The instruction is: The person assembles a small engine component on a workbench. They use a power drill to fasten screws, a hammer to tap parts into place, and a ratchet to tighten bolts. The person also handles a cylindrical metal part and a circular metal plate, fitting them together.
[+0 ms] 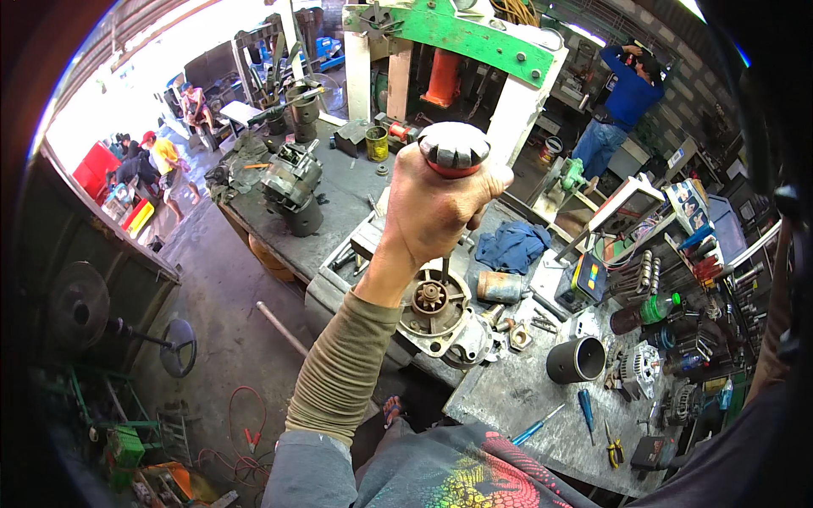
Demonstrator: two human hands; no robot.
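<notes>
My left hand (pixel 445 203) is closed in a fist round the upright handle of a large screwdriver (pixel 455 146). Its grey, fluted end with a red band sticks out above my fingers. Below the fist a dark shaft runs down to a round metal motor housing (pixel 436 306), which has a small toothed gear (pixel 430 296) in its middle. Whether the tip touches the housing is hard to see. At the right edge my right arm (pixel 769 330) reaches up in a brown sleeve; its hand is lost in the dark rim, so its fingers do not show.
A dark cylinder (pixel 576 360), blue screwdrivers (pixel 586 415), pliers (pixel 614 447) and an alternator (pixel 641 369) lie on the near bench. A blue cloth (pixel 513 245) sits beyond the housing. Behind stands a green-beamed press (pixel 474 41). One person (pixel 625 93) stands far right; others are outside, left.
</notes>
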